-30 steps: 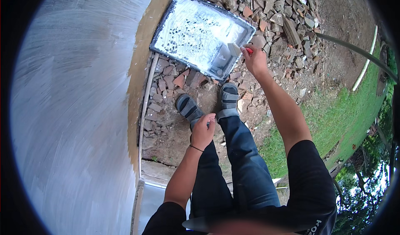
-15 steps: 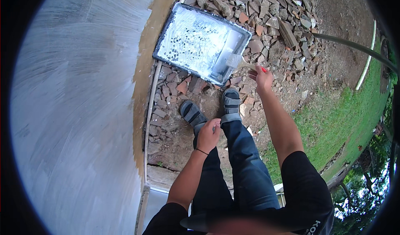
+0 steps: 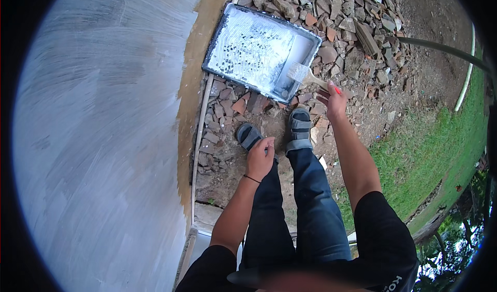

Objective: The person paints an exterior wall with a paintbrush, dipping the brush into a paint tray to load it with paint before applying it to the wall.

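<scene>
Lettering [image 3: 395, 283]: single short group of white block capitals on black shirt [image 3: 385, 230], low on wearer's right side, near lower edge of view. Characters set at slant, running down and leftward; later part meets frame edge and is cut off. Smaller pale marks close by on same cloth, too small to read. Strong contrast, white on black; cloth dark around characters.

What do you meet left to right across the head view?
Wall → brown strip → tray → brush → right hand → white pole
</scene>
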A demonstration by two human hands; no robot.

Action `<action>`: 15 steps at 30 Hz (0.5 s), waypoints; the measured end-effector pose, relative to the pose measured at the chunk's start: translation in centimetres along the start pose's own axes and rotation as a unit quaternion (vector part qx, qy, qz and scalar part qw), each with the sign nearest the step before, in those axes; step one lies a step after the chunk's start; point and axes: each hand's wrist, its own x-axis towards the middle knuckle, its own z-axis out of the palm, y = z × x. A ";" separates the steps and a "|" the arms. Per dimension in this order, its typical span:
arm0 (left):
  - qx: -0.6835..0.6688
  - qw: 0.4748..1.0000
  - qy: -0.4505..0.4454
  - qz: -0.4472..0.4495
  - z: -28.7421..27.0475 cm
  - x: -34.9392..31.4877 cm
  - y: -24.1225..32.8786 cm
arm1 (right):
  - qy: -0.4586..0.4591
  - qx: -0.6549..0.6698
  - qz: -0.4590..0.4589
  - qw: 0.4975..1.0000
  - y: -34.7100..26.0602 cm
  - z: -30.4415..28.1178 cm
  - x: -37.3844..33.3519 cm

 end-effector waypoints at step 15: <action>0.018 0.999 0.012 0.025 -0.8 -0.2 1.1 | 0.018 0.081 0.063 0.995 0.5 -1.1 1.1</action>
